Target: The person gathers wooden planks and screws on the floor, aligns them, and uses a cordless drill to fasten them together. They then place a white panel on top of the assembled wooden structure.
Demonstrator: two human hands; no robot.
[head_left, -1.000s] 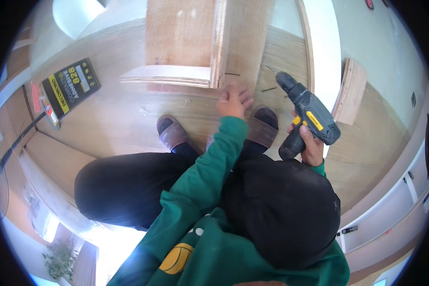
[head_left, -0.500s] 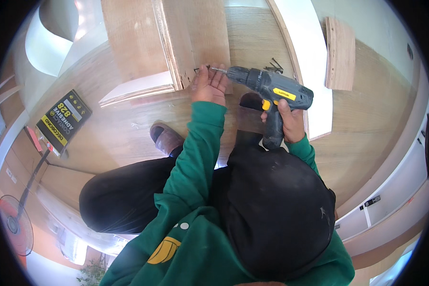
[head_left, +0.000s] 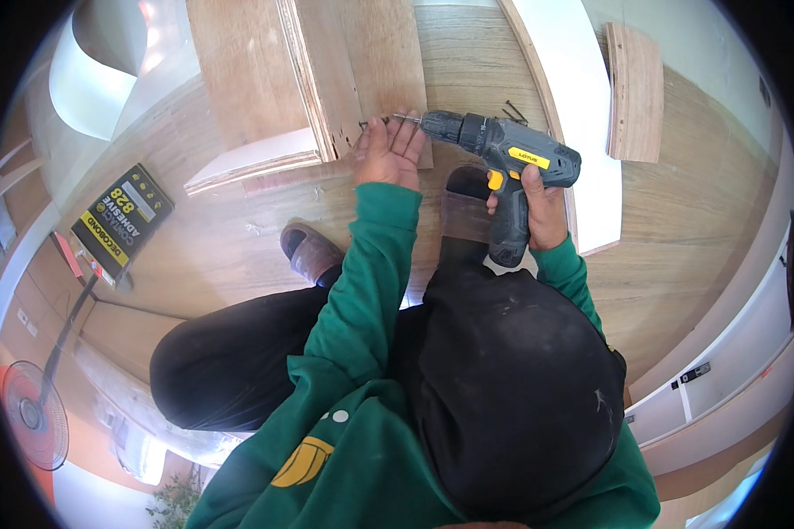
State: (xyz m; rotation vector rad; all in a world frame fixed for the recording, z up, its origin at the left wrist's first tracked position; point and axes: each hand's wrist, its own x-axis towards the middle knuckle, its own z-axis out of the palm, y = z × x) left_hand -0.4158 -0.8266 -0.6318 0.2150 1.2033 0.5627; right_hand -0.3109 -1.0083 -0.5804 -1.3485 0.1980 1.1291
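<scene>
Left hand (head_left: 388, 148), fingers extended flat, presses on the plywood panel (head_left: 362, 70) at 12 o'clock, steadying a screw (head_left: 375, 121) at the panel's edge. Right hand (head_left: 538, 207) is clenched around the grip of the grey-and-yellow cordless drill (head_left: 494, 150); its bit meets the screw. Loose screws (head_left: 513, 111) lie on the floor at 1 o'clock.

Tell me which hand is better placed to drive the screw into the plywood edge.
Right. The right hand grips the drill, bit aimed at the plywood panel; the left hand only steadies the screw.
</scene>
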